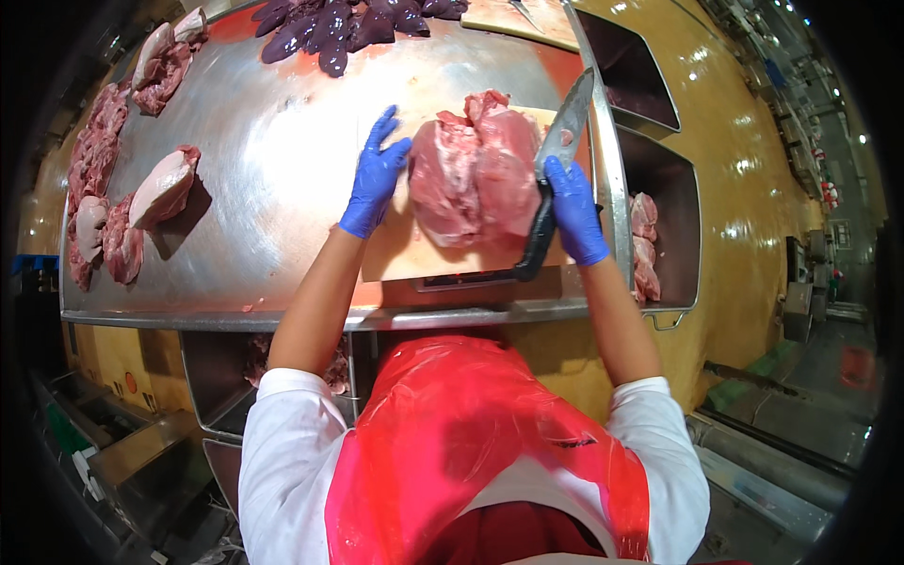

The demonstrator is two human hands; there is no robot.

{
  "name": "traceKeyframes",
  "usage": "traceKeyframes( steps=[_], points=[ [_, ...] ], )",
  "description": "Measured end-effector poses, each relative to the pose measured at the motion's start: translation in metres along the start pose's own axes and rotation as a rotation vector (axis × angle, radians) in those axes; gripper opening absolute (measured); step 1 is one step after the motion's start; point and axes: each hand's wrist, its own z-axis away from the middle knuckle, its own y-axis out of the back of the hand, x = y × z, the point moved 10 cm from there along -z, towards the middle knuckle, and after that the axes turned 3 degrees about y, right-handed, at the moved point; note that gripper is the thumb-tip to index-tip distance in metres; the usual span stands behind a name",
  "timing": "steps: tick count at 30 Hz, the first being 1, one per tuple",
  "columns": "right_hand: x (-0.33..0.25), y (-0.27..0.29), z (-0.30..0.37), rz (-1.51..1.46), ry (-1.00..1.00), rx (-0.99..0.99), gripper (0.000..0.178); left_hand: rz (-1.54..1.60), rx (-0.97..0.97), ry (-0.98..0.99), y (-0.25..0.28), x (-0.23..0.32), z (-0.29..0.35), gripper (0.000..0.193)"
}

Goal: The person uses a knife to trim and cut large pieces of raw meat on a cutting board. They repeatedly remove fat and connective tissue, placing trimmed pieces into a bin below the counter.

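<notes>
A large pink cut of raw meat (478,169) rests on a pale cutting board (391,259), parted by a groove down its middle. To its left is my left hand (375,179) in a blue glove, fingers apart and holding nothing. Its fingertips come close to the meat's edge; whether they touch, I cannot tell. On the other side, my blue-gloved right hand (576,212) is closed on a knife (569,118). The broad blade points away from me with a scrap of meat stuck on it, and the black handle reaches back toward the board's near edge.
Dark livers (334,33) lie at the far side of the metal table (268,188). Several meat pieces (165,188) line its left. Another board (518,21) sits far right. Metal bins (673,226) stand along the right edge, one with meat inside; another bin (221,377) is below the near edge.
</notes>
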Motion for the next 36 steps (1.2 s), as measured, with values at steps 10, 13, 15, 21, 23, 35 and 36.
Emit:
traceKeyframes(
  steps=[10, 13, 15, 21, 23, 35, 36],
  points=[
    [0.068, 0.080, -0.004, -0.289, -0.265, -0.026, 0.024, -0.962, 0.218, -0.712, -0.128, 0.105, 0.117, 0.058],
    [0.060, 0.058, -0.016, -0.339, -0.235, -0.136, 0.023, -1.595, 0.197, -0.794, -0.189, 0.062, 0.124, 0.074],
    [0.060, 0.050, -0.027, -0.300, -0.131, -0.179, 0.025, -1.399, 0.274, -0.754, -0.163, 0.051, 0.111, 0.077],
    [0.053, 0.017, -0.043, -0.438, -0.149, -0.254, 0.025, -0.872, 0.385, -0.335, -0.077, 0.009, 0.091, 0.098],
    [0.064, 0.006, -0.039, -0.418, -0.090, -0.118, 0.025, -0.978, 0.280, -0.505, -0.089, 0.017, 0.065, 0.084],
    [0.064, 0.017, -0.003, -0.106, 0.010, 0.027, 0.018, -0.769, -0.067, -0.574, -0.099, 0.060, 0.003, 0.048],
    [0.058, 0.016, 0.000, -0.071, 0.016, -0.019, 0.019, -0.809, 0.086, -0.689, -0.093, 0.068, 0.023, 0.044]
  ],
)
